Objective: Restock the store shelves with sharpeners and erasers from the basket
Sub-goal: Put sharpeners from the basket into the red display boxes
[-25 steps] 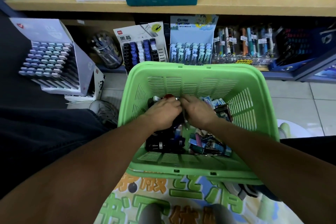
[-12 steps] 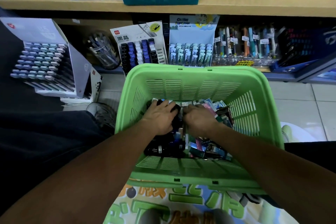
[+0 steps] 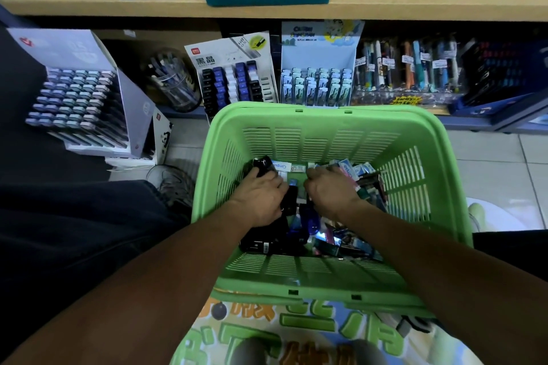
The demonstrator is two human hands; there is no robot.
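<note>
Both hands are down in the green basket [image 3: 326, 118], which sits at 6 o'clock from the lower shelf [image 3: 439, 111].

Left hand [image 3: 262, 198]: fingers curled down over a black boxy item [image 3: 262, 164] at the pile's 10 o'clock corner, probably a sharpener, label unreadable. It looks gripped, though the fingertips are hidden.

Right hand [image 3: 330, 194]: knuckles up, fingers curled into the pile near the centre, at 3 o'clock from the left hand and just beside it. What it is pinching, if anything, cannot be told.

The stock is all in the basket: small boxed erasers [image 3: 354, 169] in blue-white sleeves at the pile's 1 o'clock, dark sharpeners [image 3: 267, 243] and blue translucent sharpeners [image 3: 310, 221] toward 6 o'clock.

Outside the basket: a black/blue lead-refill display card [image 3: 234, 74] at 11 o'clock, a pale blue refill display [image 3: 318, 68] at 12 o'clock, and a pen rack [image 3: 409, 71] at 1 o'clock. A clear pen cup [image 3: 173, 83] and a white pen display box [image 3: 80, 92] stand at 10 o'clock.
</note>
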